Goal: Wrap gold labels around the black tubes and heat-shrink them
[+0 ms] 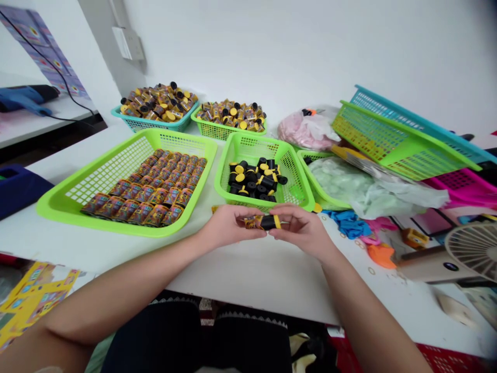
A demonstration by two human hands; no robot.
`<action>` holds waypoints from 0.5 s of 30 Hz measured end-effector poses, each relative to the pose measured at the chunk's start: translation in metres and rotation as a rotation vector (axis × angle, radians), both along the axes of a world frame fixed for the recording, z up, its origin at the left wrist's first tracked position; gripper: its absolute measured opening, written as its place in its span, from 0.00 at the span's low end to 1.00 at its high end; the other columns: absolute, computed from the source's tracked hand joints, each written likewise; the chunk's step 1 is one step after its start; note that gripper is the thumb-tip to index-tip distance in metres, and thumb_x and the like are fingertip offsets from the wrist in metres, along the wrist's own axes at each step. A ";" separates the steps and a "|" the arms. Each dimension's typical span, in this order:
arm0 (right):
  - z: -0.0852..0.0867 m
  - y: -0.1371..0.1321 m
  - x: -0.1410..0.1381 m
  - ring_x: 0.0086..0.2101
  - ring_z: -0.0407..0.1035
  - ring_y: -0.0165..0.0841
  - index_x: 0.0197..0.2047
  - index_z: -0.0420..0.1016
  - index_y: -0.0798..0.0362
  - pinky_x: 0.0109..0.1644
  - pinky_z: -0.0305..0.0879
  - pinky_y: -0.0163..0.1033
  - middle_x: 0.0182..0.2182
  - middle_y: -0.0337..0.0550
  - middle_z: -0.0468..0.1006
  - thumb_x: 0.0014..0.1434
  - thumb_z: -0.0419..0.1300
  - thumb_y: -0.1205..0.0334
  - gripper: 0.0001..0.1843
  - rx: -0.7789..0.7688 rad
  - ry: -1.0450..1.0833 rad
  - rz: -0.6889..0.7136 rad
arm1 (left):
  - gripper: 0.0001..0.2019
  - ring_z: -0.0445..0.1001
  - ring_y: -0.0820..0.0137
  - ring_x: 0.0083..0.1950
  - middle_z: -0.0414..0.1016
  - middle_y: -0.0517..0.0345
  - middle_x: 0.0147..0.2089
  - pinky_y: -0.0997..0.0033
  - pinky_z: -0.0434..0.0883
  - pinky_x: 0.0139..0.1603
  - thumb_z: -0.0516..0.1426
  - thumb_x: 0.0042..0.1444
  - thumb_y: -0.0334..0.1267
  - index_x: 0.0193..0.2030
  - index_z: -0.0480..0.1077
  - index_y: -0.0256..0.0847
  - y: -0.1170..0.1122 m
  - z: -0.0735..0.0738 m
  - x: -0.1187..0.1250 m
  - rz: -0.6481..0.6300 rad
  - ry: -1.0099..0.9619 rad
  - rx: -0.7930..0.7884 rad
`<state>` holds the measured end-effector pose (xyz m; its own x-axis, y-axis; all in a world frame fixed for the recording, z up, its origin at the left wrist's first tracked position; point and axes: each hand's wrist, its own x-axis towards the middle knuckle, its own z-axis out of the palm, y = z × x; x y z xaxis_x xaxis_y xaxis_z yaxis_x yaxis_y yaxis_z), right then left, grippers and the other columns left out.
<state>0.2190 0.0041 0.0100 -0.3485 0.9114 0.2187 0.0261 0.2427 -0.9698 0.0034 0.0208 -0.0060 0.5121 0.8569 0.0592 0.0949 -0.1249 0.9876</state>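
The left hand [227,226] pinches a printed tube [253,223] and the right hand [301,228] grips a black, yellow-ended piece [267,223], lined up end to end over the near tabletop [256,274]; fingers cover parts of both, and whether one sits inside the other cannot be told. Beyond, the hands hide some of the near rim of a green basket [220,173]. The fan [476,248] at right is cut off.
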 end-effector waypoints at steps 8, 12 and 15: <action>-0.009 -0.001 -0.003 0.46 0.75 0.37 0.48 0.82 0.37 0.47 0.76 0.44 0.46 0.45 0.78 0.56 0.70 0.57 0.16 0.165 -0.057 0.022 | 0.38 0.76 0.74 0.31 0.79 0.59 0.34 0.77 0.69 0.32 0.68 0.51 0.37 0.64 0.54 0.43 -0.002 -0.003 0.002 -0.183 -0.275 -0.084; -0.006 -0.005 -0.005 0.51 0.74 0.39 0.51 0.80 0.37 0.56 0.72 0.52 0.48 0.43 0.81 0.64 0.61 0.56 0.13 0.274 -0.104 0.070 | 0.47 0.75 0.74 0.28 0.78 0.62 0.29 0.76 0.69 0.30 0.67 0.53 0.36 0.70 0.41 0.42 -0.003 0.001 0.001 -0.298 -0.402 -0.155; -0.002 -0.008 -0.007 0.60 0.67 0.39 0.57 0.74 0.35 0.62 0.66 0.55 0.57 0.41 0.76 0.70 0.52 0.54 0.17 0.400 -0.239 0.169 | 0.57 0.77 0.72 0.27 0.80 0.63 0.28 0.72 0.73 0.32 0.69 0.50 0.33 0.73 0.29 0.44 -0.004 0.005 0.000 -0.284 -0.482 -0.199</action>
<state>0.2117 -0.0036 0.0077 -0.5676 0.6984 0.4360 0.1646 0.6151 -0.7711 0.0029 0.0169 -0.0009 0.6784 0.7085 0.1943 -0.3799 0.1120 0.9182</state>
